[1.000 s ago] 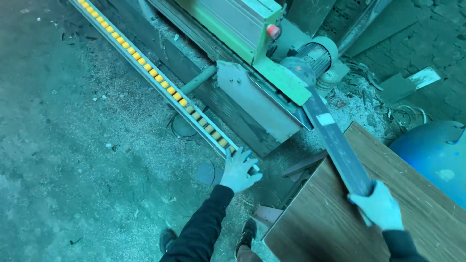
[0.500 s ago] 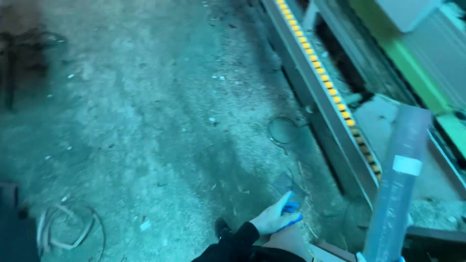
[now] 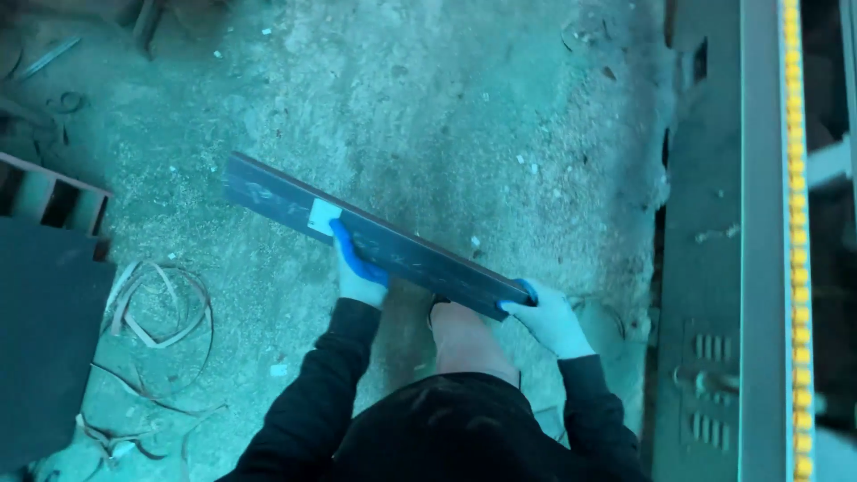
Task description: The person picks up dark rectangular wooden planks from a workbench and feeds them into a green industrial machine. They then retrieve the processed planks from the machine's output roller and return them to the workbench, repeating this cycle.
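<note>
At the far left we see a dark slab (image 3: 40, 330) and loose curled strips (image 3: 165, 308) on the dusty floor (image 3: 428, 107). Our left hand (image 3: 357, 268) is wrapped around the long dark board (image 3: 375, 236) near its pale label (image 3: 323, 216); the board hangs level and slanted above the floor, in front of our body. Our right hand (image 3: 549, 317) is closed on the board's near end. So the board is picked up and carried in both hands, and we judge that setting it down is what remains. On the right runs the metal rail (image 3: 759, 223) with yellow rollers (image 3: 797, 268), near our right elbow; the strips lie near the left one.
</note>
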